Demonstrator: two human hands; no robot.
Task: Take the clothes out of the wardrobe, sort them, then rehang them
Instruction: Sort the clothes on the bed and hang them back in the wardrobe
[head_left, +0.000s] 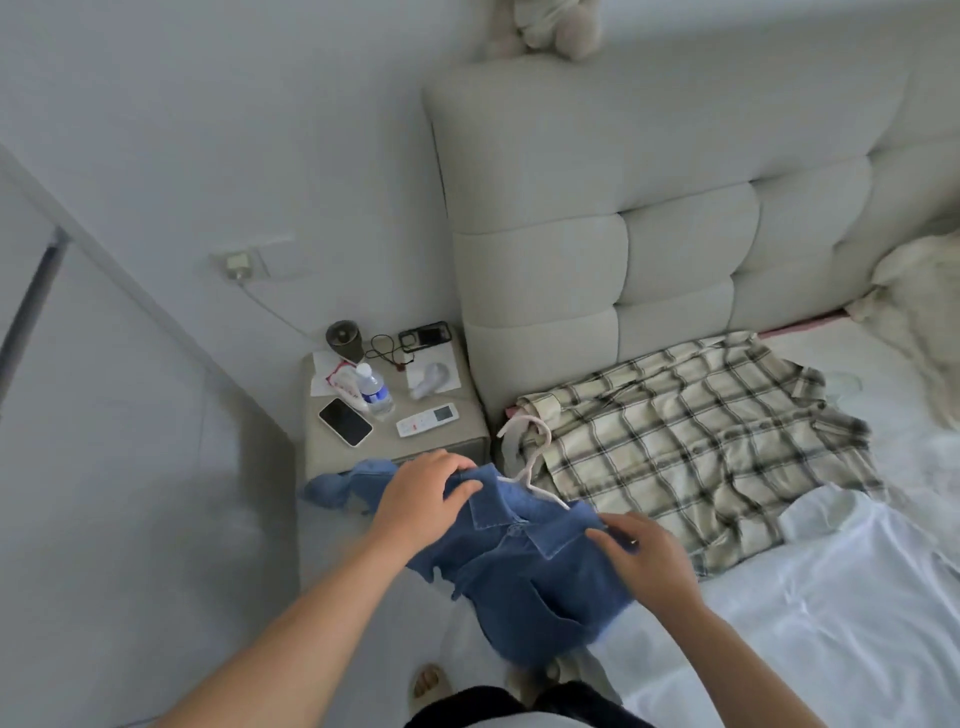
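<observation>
Both bare forearms reach forward from the bottom edge, left arm longer in view and angled up-right. Left hand (423, 491) palm down, fingers curled and pinching cloth at its tips, thumb pointing right. Right hand (647, 558) lower and to the right, palm down, fingers bent, gripping cloth too.

Soft dim daylight, faint shadows, wide-angle bending, slight blur at edges
</observation>
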